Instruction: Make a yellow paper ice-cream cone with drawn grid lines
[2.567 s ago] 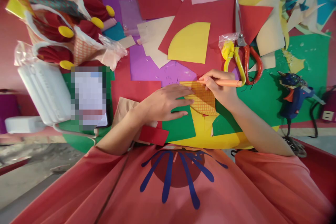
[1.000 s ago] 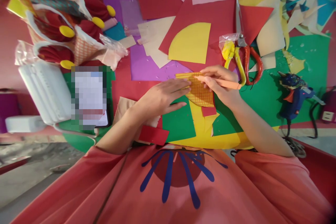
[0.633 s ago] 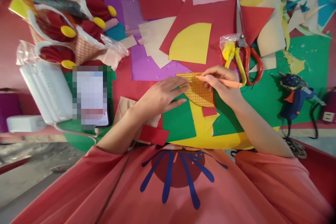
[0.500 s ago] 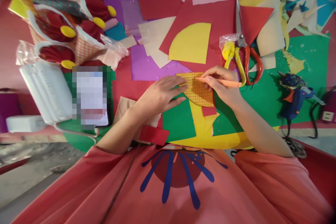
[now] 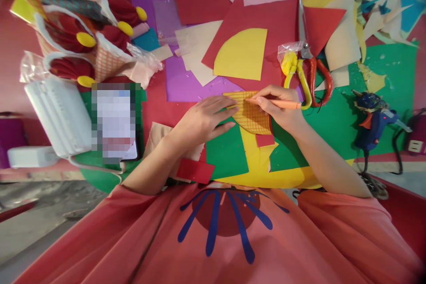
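Observation:
A yellow quarter-circle piece [image 5: 254,117] with orange grid lines lies in front of me. My left hand [image 5: 209,117] rests with fingers stretched out, their tips on the piece's left edge. My right hand [image 5: 281,104] grips an orange pen [image 5: 282,104], its tip on the gridded surface near the upper middle. Small red and yellow scraps show beneath the piece's lower edge. Just beyond, a plain yellow quarter-circle [image 5: 242,55] lies on dark red sheets.
Scissors with red handles [image 5: 322,82] and a yellow-handled tool [image 5: 302,82] lie right of centre. A blue glue gun [image 5: 372,128] is at far right. At left are a phone [image 5: 115,120], a white corded box [image 5: 60,117] and several cone-shaped crafts [image 5: 113,55].
My right hand and the pen have moved slightly left across the gridded piece. My left hand stays where it was.

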The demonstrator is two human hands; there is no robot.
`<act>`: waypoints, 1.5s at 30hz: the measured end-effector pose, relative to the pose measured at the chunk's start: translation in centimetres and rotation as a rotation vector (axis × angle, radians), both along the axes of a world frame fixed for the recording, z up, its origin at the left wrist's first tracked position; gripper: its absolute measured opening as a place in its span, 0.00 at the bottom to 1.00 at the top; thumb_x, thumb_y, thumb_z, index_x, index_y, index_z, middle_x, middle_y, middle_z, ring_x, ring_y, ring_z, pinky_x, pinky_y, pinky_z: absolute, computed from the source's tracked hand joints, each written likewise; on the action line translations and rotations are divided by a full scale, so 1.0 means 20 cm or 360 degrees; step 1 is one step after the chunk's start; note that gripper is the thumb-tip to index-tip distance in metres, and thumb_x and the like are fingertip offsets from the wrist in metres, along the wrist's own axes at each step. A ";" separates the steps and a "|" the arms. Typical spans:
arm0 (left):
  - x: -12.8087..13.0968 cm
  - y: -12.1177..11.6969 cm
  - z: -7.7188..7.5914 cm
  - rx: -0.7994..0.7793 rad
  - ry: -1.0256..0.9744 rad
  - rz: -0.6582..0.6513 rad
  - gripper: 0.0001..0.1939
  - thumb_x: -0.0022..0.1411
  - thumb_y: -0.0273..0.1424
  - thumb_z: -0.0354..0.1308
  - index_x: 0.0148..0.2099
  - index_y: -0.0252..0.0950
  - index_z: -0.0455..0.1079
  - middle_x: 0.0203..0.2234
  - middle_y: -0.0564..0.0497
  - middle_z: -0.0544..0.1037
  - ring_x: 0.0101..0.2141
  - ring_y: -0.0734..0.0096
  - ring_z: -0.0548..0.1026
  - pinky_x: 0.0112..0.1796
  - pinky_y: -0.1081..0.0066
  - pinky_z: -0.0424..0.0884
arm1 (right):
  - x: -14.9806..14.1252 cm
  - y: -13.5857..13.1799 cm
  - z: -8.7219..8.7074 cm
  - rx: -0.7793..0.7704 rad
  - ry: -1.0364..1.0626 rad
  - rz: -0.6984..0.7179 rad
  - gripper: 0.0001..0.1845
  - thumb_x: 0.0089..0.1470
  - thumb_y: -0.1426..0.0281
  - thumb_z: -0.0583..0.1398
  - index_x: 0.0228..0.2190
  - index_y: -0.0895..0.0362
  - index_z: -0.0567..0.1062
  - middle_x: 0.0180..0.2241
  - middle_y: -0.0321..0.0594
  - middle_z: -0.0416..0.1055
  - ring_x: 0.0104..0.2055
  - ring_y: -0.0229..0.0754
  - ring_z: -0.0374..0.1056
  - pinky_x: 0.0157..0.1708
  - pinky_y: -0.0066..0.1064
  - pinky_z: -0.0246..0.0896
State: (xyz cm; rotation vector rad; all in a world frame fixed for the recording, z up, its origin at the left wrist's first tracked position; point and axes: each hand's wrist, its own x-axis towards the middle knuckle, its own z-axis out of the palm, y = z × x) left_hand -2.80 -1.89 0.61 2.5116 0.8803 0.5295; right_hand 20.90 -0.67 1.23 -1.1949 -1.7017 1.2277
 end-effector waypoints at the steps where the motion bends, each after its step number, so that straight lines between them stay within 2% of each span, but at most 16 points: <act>1: 0.00 0.00 0.00 0.0002 0.0002 0.0000 0.17 0.70 0.36 0.50 0.52 0.31 0.72 0.50 0.39 0.76 0.53 0.55 0.73 0.52 0.55 0.72 | 0.00 0.00 0.00 0.0006 0.0002 0.0013 0.07 0.56 0.68 0.60 0.29 0.58 0.76 0.26 0.35 0.76 0.29 0.33 0.72 0.29 0.25 0.65; 6: 0.00 0.00 0.00 -0.0009 0.0017 0.0008 0.17 0.69 0.36 0.50 0.52 0.31 0.72 0.51 0.40 0.75 0.53 0.56 0.73 0.53 0.55 0.71 | 0.02 0.00 -0.01 -0.0019 0.0022 0.0053 0.09 0.56 0.67 0.61 0.27 0.58 0.76 0.25 0.35 0.76 0.28 0.34 0.72 0.28 0.25 0.65; 13: 0.00 0.00 0.00 0.0016 0.0011 0.0002 0.17 0.69 0.35 0.51 0.51 0.30 0.72 0.50 0.40 0.76 0.53 0.56 0.73 0.53 0.55 0.72 | 0.00 -0.01 0.00 -0.0013 -0.0009 -0.0014 0.08 0.57 0.66 0.60 0.30 0.57 0.76 0.28 0.36 0.77 0.29 0.34 0.72 0.28 0.25 0.66; 18: 0.00 0.00 0.01 0.0035 0.0010 -0.0007 0.17 0.69 0.35 0.50 0.51 0.30 0.72 0.50 0.40 0.76 0.52 0.56 0.73 0.52 0.56 0.72 | 0.01 0.00 -0.01 -0.0035 0.0015 0.0041 0.09 0.55 0.67 0.61 0.26 0.58 0.76 0.23 0.34 0.75 0.25 0.33 0.70 0.24 0.24 0.63; 26: 0.00 0.00 0.00 -0.0003 0.0099 0.0030 0.19 0.70 0.36 0.49 0.56 0.30 0.69 0.54 0.39 0.73 0.56 0.55 0.71 0.54 0.54 0.70 | 0.01 -0.03 -0.02 0.0024 0.0133 -0.0208 0.12 0.56 0.62 0.60 0.29 0.57 0.77 0.20 0.32 0.72 0.21 0.31 0.68 0.21 0.24 0.62; 29: 0.00 0.00 0.00 0.0005 0.0126 0.0042 0.20 0.69 0.36 0.50 0.57 0.30 0.68 0.55 0.38 0.72 0.56 0.54 0.70 0.54 0.53 0.70 | 0.01 -0.03 -0.02 -0.0007 0.0115 -0.0152 0.11 0.56 0.62 0.61 0.29 0.57 0.77 0.22 0.33 0.73 0.21 0.31 0.68 0.22 0.24 0.62; 35: -0.01 0.00 0.00 0.0024 0.0106 0.0041 0.18 0.69 0.35 0.50 0.56 0.31 0.70 0.55 0.38 0.72 0.56 0.54 0.70 0.54 0.53 0.70 | 0.00 -0.02 -0.02 -0.0020 0.0030 -0.0078 0.10 0.56 0.64 0.61 0.30 0.57 0.77 0.27 0.36 0.77 0.30 0.35 0.73 0.28 0.26 0.66; 40: -0.01 0.00 0.00 -0.0031 0.0103 0.0050 0.17 0.70 0.36 0.50 0.54 0.34 0.71 0.55 0.39 0.72 0.56 0.54 0.70 0.55 0.51 0.69 | 0.00 -0.02 -0.01 -0.0021 -0.0007 -0.0068 0.09 0.56 0.65 0.60 0.30 0.58 0.77 0.28 0.37 0.78 0.30 0.36 0.74 0.28 0.26 0.66; 45: -0.01 0.00 0.00 -0.0072 0.0103 0.0048 0.18 0.70 0.36 0.49 0.55 0.35 0.72 0.56 0.39 0.71 0.57 0.53 0.69 0.55 0.50 0.68 | 0.00 -0.01 0.00 -0.0014 -0.0054 -0.0024 0.11 0.55 0.65 0.60 0.26 0.58 0.76 0.25 0.36 0.77 0.27 0.35 0.72 0.24 0.25 0.62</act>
